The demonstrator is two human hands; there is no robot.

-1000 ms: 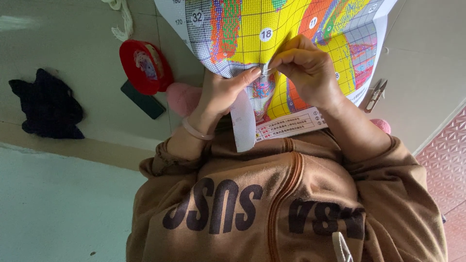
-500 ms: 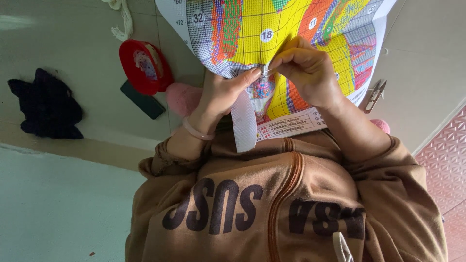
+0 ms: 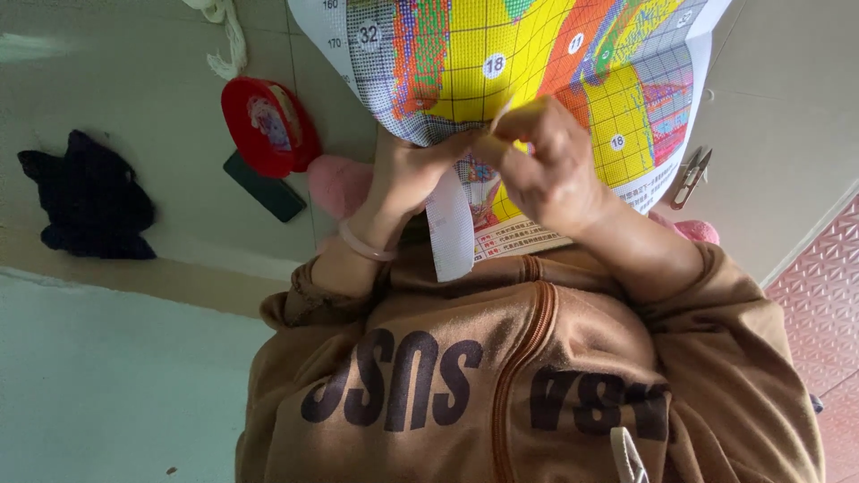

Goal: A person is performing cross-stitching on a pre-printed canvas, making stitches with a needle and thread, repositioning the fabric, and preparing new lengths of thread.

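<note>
A large colourful gridded pattern sheet (image 3: pixel 537 54) lies spread over my lap. In front of it, my left hand (image 3: pixel 407 170) pinches the top of a narrow white fabric strip (image 3: pixel 450 234) that hangs down towards my brown zipped top. A pale bracelet sits on that wrist. My right hand (image 3: pixel 559 170) is closed just to the right, fingertips meeting the left ones, and pinches a thin yellow thread (image 3: pixel 504 112). No needle can be made out between the fingers.
On the floor to the left are a red round tin (image 3: pixel 268 125), a dark phone (image 3: pixel 264 186), a dark cloth (image 3: pixel 85 197) and a white cord (image 3: pixel 224 36). Thread snips (image 3: pixel 691 174) lie to the right. Pink slippers (image 3: pixel 335 183) show under the sheet.
My right hand has dropped slightly and closed in on the left fingertips. The strip and the sheet stay where they were.
</note>
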